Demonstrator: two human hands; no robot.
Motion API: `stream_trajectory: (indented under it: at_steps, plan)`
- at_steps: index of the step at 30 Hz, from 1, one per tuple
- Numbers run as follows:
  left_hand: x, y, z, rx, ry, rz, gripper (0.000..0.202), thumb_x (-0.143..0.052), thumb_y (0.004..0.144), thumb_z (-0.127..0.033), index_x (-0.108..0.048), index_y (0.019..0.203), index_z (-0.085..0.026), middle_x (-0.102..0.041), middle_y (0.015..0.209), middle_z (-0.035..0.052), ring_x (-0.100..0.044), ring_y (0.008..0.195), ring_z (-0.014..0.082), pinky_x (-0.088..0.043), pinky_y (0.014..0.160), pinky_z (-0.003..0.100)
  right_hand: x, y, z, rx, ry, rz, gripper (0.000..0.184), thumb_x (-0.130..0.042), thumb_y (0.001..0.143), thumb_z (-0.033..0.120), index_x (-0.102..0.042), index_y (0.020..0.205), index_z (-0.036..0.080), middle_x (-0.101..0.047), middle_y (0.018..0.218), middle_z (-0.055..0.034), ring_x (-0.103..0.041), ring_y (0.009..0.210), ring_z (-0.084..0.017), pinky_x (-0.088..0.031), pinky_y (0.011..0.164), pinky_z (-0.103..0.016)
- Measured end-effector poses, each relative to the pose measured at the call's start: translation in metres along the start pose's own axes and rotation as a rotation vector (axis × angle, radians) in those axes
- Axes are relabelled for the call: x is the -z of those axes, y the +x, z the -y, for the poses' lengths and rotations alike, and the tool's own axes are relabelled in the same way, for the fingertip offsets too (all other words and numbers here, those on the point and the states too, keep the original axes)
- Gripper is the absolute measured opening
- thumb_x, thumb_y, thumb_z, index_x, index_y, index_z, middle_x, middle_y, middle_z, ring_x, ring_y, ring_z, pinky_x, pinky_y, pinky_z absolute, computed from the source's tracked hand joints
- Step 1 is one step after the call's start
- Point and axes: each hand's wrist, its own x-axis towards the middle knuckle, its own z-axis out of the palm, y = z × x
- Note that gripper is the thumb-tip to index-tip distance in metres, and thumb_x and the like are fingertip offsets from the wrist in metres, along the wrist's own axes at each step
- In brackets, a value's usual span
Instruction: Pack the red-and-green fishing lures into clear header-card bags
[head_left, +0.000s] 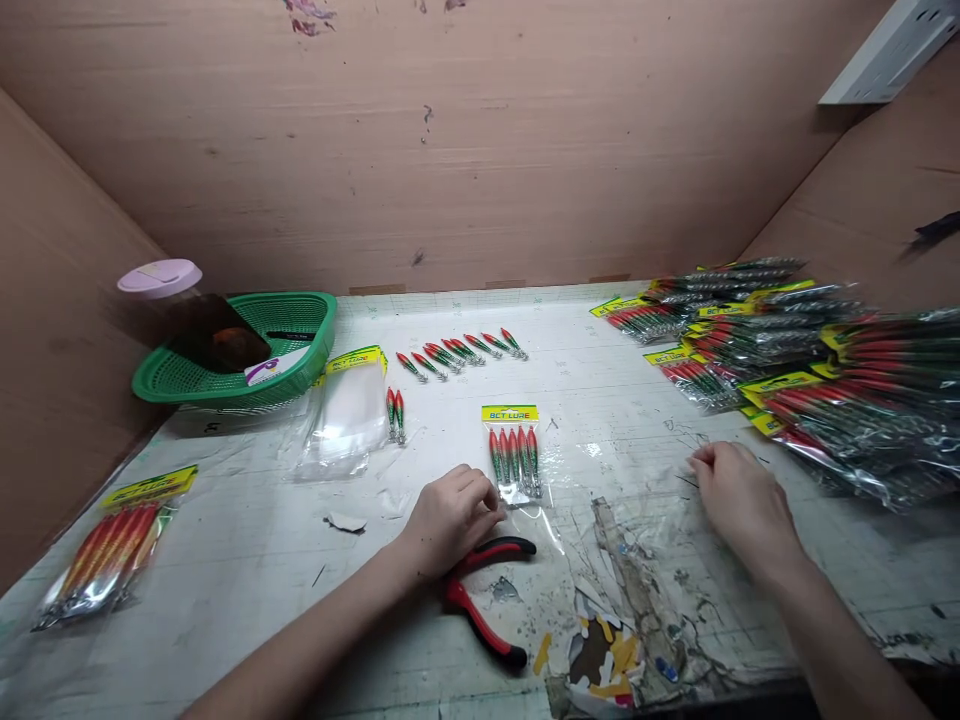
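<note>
My left hand (450, 515) rests on the table with fingers curled, its fingertips at the bottom edge of a clear bag (512, 450) with a yellow header that holds several red-and-green lures. Red-handled pliers (484, 600) lie just below that hand. My right hand (739, 495) lies palm down at the right with curled fingers, touching the table near the foot of a big heap of filled lure bags (787, 360). Whether it holds anything is hidden. Several loose lures (461, 352) lie in a row further back. Two more lures (395, 412) lie beside a stack of empty bags (349, 410).
A green basket (300, 350) with a dark object and a pink-lidded jar (159, 280) stands at the back left. One filled bag (112, 545) lies at the front left. Wooden walls close in the back and both sides. The mat's front edge is torn and taped (622, 620).
</note>
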Motion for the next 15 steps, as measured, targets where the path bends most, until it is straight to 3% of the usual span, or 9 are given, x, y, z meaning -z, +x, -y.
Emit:
stream_trajectory:
  at_steps: [2, 4, 7, 9, 11, 15]
  plan:
    - [0.0, 0.001, 0.001, -0.028, 0.023, 0.028, 0.007, -0.06, 0.078, -0.016, -0.056, 0.084, -0.018, -0.063, 0.081, 0.0047, -0.056, 0.073, 0.016, -0.048, 0.062, 0.027, -0.009, -0.006, 0.002, 0.102, -0.068, -0.012, 0.024, -0.051, 0.08, 0.038, -0.056, 0.088, 0.016, -0.06, 0.09, -0.0151, -0.055, 0.093, -0.029, -0.047, 0.077, -0.045]
    - [0.0, 0.003, 0.003, -0.116, 0.055, 0.059, 0.008, -0.057, 0.079, -0.013, -0.057, 0.085, -0.018, -0.064, 0.086, 0.0055, -0.055, 0.078, 0.0169, -0.048, 0.066, 0.028, -0.031, -0.02, 0.011, 0.37, -0.175, 0.114, 0.022, -0.052, 0.082, 0.025, -0.06, 0.099, 0.017, -0.061, 0.108, -0.0142, -0.052, 0.107, -0.028, -0.045, 0.089, -0.045]
    - [0.0, 0.004, 0.007, -0.247, 0.093, 0.08, 0.01, -0.052, 0.083, -0.012, -0.056, 0.076, -0.019, -0.065, 0.081, 0.0037, -0.054, 0.075, 0.0156, -0.047, 0.067, 0.028, -0.065, -0.038, 0.031, 1.001, -0.383, 0.266, 0.028, -0.045, 0.086, 0.009, -0.06, 0.109, 0.012, -0.064, 0.11, -0.0137, -0.055, 0.102, -0.024, -0.048, 0.085, -0.043]
    - [-0.001, 0.003, 0.009, -0.27, 0.092, 0.083, 0.014, -0.05, 0.085, -0.013, -0.054, 0.073, -0.019, -0.065, 0.076, 0.0025, -0.053, 0.074, 0.015, -0.046, 0.068, 0.027, -0.079, -0.041, 0.04, 1.256, -0.415, 0.231, 0.022, -0.045, 0.086, 0.005, -0.062, 0.101, 0.008, -0.066, 0.099, -0.0144, -0.056, 0.091, -0.023, -0.05, 0.078, -0.041]
    - [0.0, 0.001, 0.01, -0.27, 0.089, 0.084, 0.015, -0.049, 0.086, -0.014, -0.054, 0.073, -0.019, -0.064, 0.072, 0.0023, -0.054, 0.074, 0.0148, -0.046, 0.068, 0.026, -0.083, -0.038, 0.045, 1.323, -0.371, 0.204, 0.018, -0.045, 0.087, 0.004, -0.062, 0.091, 0.007, -0.067, 0.09, -0.0126, -0.057, 0.083, -0.02, -0.052, 0.074, -0.039]
    - [0.001, -0.004, 0.009, -0.237, 0.09, 0.073, 0.016, -0.046, 0.088, -0.015, -0.054, 0.076, -0.018, -0.062, 0.069, 0.003, -0.054, 0.071, 0.0149, -0.046, 0.066, 0.026, -0.077, -0.032, 0.046, 1.297, -0.329, 0.218, 0.021, -0.042, 0.089, 0.004, -0.061, 0.083, 0.01, -0.067, 0.088, -0.0123, -0.057, 0.079, -0.018, -0.052, 0.069, -0.034]
